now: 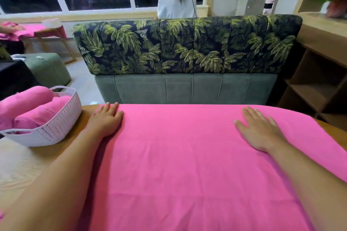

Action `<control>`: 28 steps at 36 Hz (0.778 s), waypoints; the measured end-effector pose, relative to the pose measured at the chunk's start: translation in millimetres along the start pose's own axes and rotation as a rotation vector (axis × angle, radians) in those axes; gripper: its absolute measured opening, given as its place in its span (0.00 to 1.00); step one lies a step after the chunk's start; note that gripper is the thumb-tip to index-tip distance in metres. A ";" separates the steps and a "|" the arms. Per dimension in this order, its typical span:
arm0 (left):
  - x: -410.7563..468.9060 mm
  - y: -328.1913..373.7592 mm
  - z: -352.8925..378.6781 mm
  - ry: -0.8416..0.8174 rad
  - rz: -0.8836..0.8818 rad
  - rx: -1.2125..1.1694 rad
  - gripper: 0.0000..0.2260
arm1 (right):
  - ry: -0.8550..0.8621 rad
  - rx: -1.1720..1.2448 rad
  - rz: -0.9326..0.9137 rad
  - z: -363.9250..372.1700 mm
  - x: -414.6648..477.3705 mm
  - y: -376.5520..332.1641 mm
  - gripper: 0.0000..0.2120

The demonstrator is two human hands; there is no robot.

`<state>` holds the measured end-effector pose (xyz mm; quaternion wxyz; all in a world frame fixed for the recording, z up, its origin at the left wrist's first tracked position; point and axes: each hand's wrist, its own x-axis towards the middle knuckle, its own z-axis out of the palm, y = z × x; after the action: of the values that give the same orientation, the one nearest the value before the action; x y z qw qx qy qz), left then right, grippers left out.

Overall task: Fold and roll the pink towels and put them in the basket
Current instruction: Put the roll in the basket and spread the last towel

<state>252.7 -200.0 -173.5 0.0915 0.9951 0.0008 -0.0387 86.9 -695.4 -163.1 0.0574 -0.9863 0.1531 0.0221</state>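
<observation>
- A bright pink towel point(187, 165) of soft, finely napped cloth lies spread flat over a light wooden table point(28, 165). It covers the surface from its near edge to its far edge, with faint creases across the middle and rounded far corners.
- The left hand point(107, 120) lies palm down on the towel's far left corner. Its fingers are straight and close together and grip nothing.
- The right hand point(261, 133) lies palm down near the towel's far right corner. Its fingers are straight and slightly fanned, pressing flat on the cloth.
- A white plastic basket point(54, 127) with perforated walls, a rounded rim and a loop handle stands at the table's left edge, just beside the left forearm.
- Rolled pink towels point(33, 105), plump cylinders of the same cloth, lie side by side in the basket and reach above its rim.
- Beyond the table's far edge stands the back of a sofa point(187, 47), its upper cushion in dark fabric printed with green palm leaves and its base in grey-green velvety cloth.
- An open brown wooden shelf unit point(315, 80) stands to the right.
- A person in a white top point(176, 5) stands behind the sofa.
</observation>
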 end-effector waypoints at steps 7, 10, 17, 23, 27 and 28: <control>-25.3 4.3 -6.0 0.189 0.015 -0.027 0.24 | -0.021 -0.005 0.020 -7.6 -7.9 -6.5 0.36; -71.7 34.5 1.0 0.158 0.169 -0.034 0.24 | -0.009 -0.020 0.034 -13.8 -23.4 -29.3 0.32; -134.8 23.2 12.7 0.017 0.266 -0.013 0.29 | -0.081 0.028 -0.150 2.2 -106.9 -77.5 0.36; -154.9 -38.6 4.9 0.015 0.165 0.059 0.35 | -0.061 0.011 0.095 -5.6 -153.1 18.6 0.40; -168.8 -40.8 -0.7 0.014 0.135 0.084 0.31 | -0.052 0.020 0.247 -12.0 -184.4 65.6 0.41; -171.9 -38.0 -2.7 0.026 0.125 0.084 0.31 | -0.048 0.026 0.267 -13.3 -190.2 70.7 0.41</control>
<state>81.2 -161.2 -164.5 0.0517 0.9965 -0.0618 -0.0198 -115.4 -706.9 -145.8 0.0705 -0.9555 0.2820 0.0512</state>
